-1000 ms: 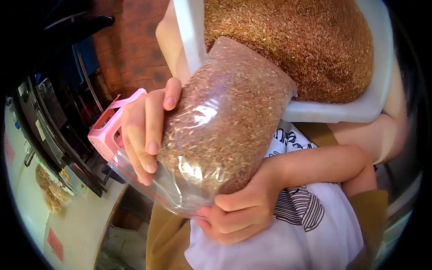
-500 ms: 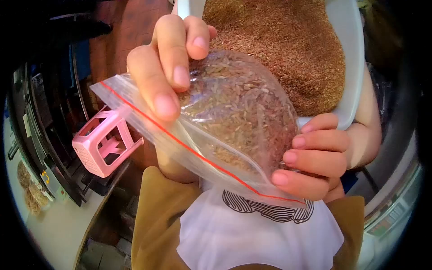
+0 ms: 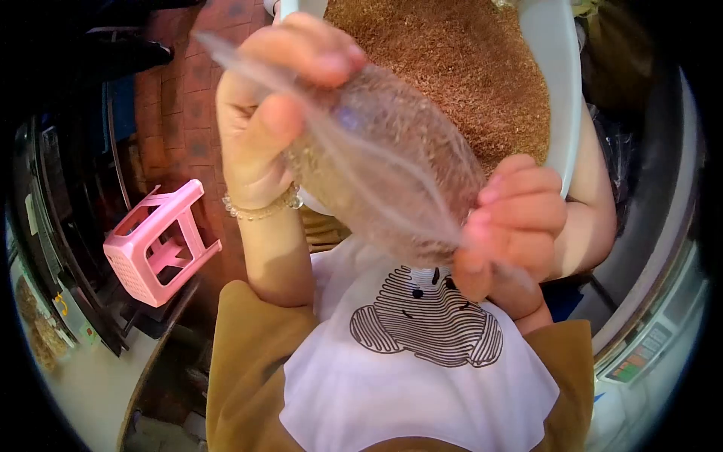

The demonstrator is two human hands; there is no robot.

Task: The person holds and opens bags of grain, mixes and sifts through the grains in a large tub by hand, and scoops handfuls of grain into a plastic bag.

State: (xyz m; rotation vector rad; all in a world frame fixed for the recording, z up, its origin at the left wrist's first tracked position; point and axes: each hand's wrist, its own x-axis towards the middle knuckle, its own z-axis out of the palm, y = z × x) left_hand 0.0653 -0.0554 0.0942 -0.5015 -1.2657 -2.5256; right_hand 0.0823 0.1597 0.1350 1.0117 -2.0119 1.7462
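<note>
A clear plastic zip bag (image 3: pixel 392 143) filled with brownish, rice-like grains is held up in front of my chest, blurred by motion. My left hand (image 3: pixel 260 128), with a beaded bracelet on its wrist, pinches the bag's upper left part between thumb and fingers. At the lower right end, my right hand (image 3: pixel 520 222) is closed around the bag's edge, its fingers curled. The bag's mouth edge slants from upper left to lower right. Just beyond the bag lies a heap of reddish-brown grains (image 3: pixel 452 68) in a pale tub (image 3: pixel 561 83).
A pink plastic stool (image 3: pixel 154 264) lies tipped over on the left, near the red brick floor (image 3: pixel 177 105). Dark shelving and a pale counter (image 3: pixel 98 392) line the left side. On the right is a grey curved edge (image 3: pixel 648 286).
My left hand and its end of the bag have tilted upward, with the thumb now on the near side. The bag's red strip no longer shows clearly. The view has shifted slightly.
</note>
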